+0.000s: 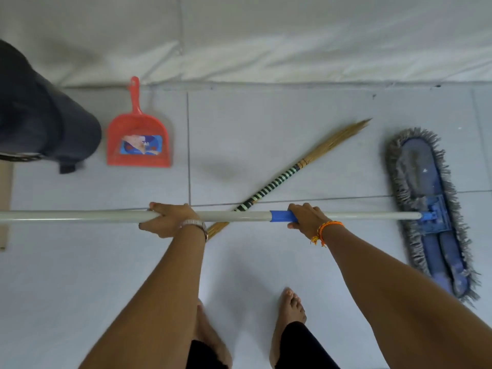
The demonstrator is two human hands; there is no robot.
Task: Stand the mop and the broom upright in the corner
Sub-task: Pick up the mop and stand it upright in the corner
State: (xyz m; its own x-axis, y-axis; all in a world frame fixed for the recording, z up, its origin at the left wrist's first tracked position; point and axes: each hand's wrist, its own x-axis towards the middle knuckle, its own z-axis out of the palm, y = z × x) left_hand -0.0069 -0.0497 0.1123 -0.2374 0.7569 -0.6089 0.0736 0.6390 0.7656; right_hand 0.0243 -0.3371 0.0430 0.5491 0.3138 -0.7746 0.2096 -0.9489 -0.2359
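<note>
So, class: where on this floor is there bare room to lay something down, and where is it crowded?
Free: the tiles between the red dustpan and the broom, and the stretch left of the bare feet. Crowded: where the mop pole, held by the left hand and right hand, crosses the broom, and by the mop head.

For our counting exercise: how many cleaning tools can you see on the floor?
3: the mop at right, held by both hands; the broom lying in the middle; the red dustpan at left. Others may lie outside view.
</note>
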